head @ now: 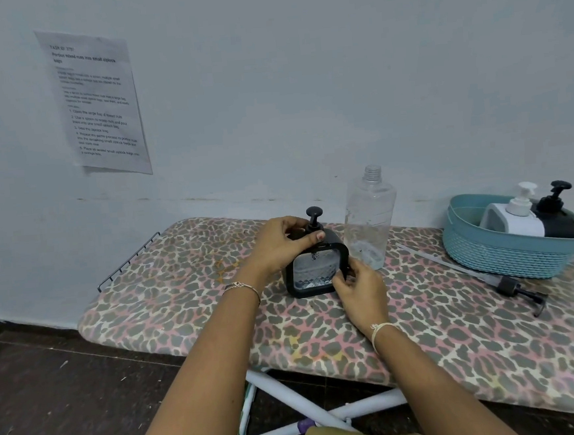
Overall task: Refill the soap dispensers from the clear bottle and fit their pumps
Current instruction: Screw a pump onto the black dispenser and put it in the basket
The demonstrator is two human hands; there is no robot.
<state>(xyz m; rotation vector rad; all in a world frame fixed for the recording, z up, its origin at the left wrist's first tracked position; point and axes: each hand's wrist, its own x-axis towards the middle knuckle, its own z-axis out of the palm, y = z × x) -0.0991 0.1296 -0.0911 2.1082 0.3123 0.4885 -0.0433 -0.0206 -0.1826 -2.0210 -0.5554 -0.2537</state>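
Right, both hands are on the squat black plastic soap dispenser with the clear faceted front window [314,269], which stands upright on the leopard-print padded ironing board [424,326], near its far edge. The left hand [277,249] curls over the dispenser's top shoulder, thumb across the front just below the black plunger pump [314,217]. The right hand [359,287] pinches the lower right corner of the frame. So both grips are closed on the same body, and the pump looks seated in the neck.

Just behind and to the right stands the tall clear plastic bottle [369,217], uncapped and nearly empty. A loose black pump with a long dip tube [510,285] lies on the board in front of the teal woven-pattern plastic basket [508,255]. The basket holds a white pump dispenser [512,220] and a black pump dispenser [557,220].

On handling, I'd say that shell is stiff and smooth, bottom-heavy if it has liquid in it, and slick with any soap on it. Best held by the flat sides or corners, as now. The thin plunger stem is no handle, so any twisting belongs at the collar.
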